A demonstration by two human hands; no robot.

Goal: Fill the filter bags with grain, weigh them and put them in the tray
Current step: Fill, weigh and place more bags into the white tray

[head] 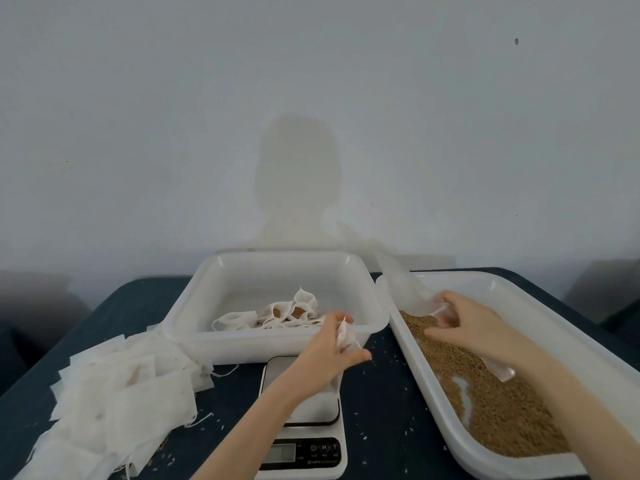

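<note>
My left hand (334,344) pinches a white filter bag (346,336) above the digital scale (304,431), just in front of the middle tray. My right hand (464,317) grips the handle of a clear plastic scoop (408,289) over the grain tray (540,306), which holds brown grain (491,400). The scoop tilts up and away to the left. The white middle tray (242,341) contains several filled bags (287,313). A second clear scoop (502,372) lies in the grain, partly under my right forearm.
A loose pile of empty filter bags (117,393) covers the table's left front. Stray grains dot the dark blue table (381,410) around the scale. A pale wall stands directly behind the trays.
</note>
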